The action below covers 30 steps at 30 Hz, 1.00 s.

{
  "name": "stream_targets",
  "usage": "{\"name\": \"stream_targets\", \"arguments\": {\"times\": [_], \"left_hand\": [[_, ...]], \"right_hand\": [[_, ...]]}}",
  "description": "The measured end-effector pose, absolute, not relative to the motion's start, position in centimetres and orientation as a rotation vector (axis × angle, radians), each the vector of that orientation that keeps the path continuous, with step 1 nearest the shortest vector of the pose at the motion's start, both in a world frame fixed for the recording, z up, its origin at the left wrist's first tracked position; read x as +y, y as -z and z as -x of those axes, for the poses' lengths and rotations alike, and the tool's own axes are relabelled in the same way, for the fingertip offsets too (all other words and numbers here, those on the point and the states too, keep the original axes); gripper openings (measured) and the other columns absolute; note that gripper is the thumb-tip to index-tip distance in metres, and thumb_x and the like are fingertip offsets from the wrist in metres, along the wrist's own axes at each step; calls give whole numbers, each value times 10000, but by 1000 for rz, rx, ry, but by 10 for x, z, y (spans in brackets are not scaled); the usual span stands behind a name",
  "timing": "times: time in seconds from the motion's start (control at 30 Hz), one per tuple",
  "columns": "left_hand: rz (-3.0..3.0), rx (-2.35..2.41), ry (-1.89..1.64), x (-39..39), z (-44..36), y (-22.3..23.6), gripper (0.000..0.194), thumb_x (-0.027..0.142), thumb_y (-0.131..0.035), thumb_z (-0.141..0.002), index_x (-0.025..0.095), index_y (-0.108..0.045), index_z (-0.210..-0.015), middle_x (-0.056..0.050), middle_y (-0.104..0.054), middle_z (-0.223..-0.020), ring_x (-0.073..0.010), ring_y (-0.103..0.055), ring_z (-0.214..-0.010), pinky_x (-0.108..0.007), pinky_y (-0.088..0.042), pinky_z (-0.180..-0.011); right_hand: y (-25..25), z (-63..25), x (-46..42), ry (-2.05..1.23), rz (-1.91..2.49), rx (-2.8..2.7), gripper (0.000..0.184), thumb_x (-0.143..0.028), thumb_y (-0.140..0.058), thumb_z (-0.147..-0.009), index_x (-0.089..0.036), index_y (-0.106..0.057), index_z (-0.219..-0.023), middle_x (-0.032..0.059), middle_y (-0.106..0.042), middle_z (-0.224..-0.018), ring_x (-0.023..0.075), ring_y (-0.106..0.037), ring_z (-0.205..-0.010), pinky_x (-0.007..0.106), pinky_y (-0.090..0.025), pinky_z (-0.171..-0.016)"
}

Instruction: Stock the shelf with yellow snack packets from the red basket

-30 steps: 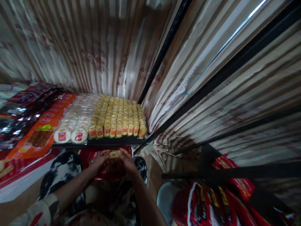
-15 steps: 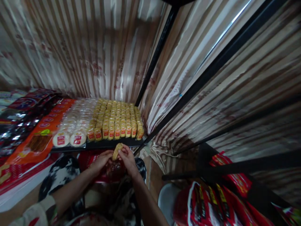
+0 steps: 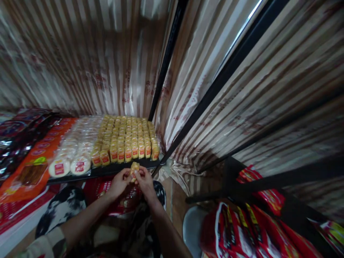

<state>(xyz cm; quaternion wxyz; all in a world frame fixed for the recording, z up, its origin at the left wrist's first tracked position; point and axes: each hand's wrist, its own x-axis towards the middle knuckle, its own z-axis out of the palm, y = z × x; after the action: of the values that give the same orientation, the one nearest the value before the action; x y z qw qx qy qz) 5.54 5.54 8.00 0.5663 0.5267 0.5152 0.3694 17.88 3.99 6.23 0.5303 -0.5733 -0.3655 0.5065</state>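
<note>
Between my two hands is a small yellow packaged snack in clear wrap, held upright with part of a red label showing. My left hand pinches its left side, and my right hand grips the right side with thumb and fingers. Just beyond stand tight rows of matching yellow packaged snacks, red labels facing me, on a black shelf. Left of them lie rows of round white packaged crackers. Below my hands is a red bag, partly hidden by my arms.
An orange snack pack and dark shiny packs lie at the left. Black metal bars cross before a striped curtain. Lower right are a grey round stool or lid and red packets.
The snack has turned from lying flat, through a tilt, to upright between my fingers. My view has shifted slightly right.
</note>
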Motion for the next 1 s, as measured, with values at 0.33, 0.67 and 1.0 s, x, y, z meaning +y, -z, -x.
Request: {"name": "stream_targets", "arguments": {"times": [0.33, 0.67, 1.0], "left_hand": [[-1265, 1155, -795, 87, -83, -93, 411, 422, -624, -606, 147, -601, -909, -31, -634, -811, -111, -515, -550, -254, -427, -560], [-1597, 1212, -886, 132, -115, -98, 269, 265, -564, -679, 156, -600, -922, 8, -541, -734, -112, -504, -605, -250, -439, -610], [-1910, 1384, -905, 143, -141, -101, 210, 176, -523, -766, 161, -574, -968, -22, -559, -834, -133, -542, -721, -287, -475, -730]], "right_hand": [[-63, -193, 33, -1294, 1217, -796, 313, -439, -594, -720, -190, -601, -910, -11, -626, -727, 122, -563, -606, 216, -434, -551], [-52, -211, 50, -1191, 1345, -666, 403, -410, -591, -710, -167, -543, -1028, 7, -601, -713, 141, -568, -589, 243, -447, -544], [-39, -211, 49, -511, 1504, -1079, 359, -230, -421, -816, -155, -511, -1156, 85, -590, -931, 182, -584, -843, 340, -494, -784]]}}
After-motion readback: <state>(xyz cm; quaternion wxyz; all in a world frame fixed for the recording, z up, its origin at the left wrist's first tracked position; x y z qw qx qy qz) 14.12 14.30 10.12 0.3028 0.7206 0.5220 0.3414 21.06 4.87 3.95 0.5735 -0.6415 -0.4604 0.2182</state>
